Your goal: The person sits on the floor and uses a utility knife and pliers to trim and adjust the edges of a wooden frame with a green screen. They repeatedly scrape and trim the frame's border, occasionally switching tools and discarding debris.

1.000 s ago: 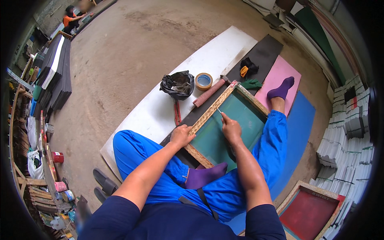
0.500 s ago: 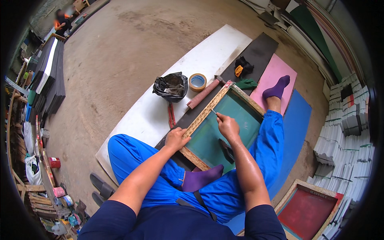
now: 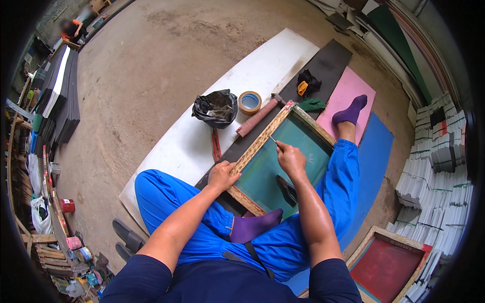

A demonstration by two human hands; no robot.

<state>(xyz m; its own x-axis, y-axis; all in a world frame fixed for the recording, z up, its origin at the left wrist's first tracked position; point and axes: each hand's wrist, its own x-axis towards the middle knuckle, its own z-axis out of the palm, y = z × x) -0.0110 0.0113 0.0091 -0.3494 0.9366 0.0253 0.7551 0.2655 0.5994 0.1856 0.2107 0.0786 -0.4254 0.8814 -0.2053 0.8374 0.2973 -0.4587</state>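
Between my legs lies a wooden frame [image 3: 258,140] with green mesh [image 3: 262,171] stretched in it, tilted on the boards. My left hand [image 3: 221,175] is closed over the frame's left rail near its lower corner. In my right hand [image 3: 291,157] is a thin metal tool [image 3: 273,139], pinched in the fingers, its tip over the mesh close to the inner edge of the left rail. My fingers hide its handle, so I cannot tell its exact kind. A dark pair of pliers [image 3: 286,190] lies on the mesh beside my right forearm.
Beyond the frame are a hammer [image 3: 260,116] with a wrapped handle, a tape roll [image 3: 249,102] and a black bag [image 3: 216,108]. A red-meshed frame [image 3: 388,267] lies at lower right, near stacked white bundles [image 3: 434,151]. A person [image 3: 75,30] sits far left.
My right hand has shifted slightly to the right and down with the thin tool, its tip a little farther from the left rail. My left hand keeps its place on the frame.
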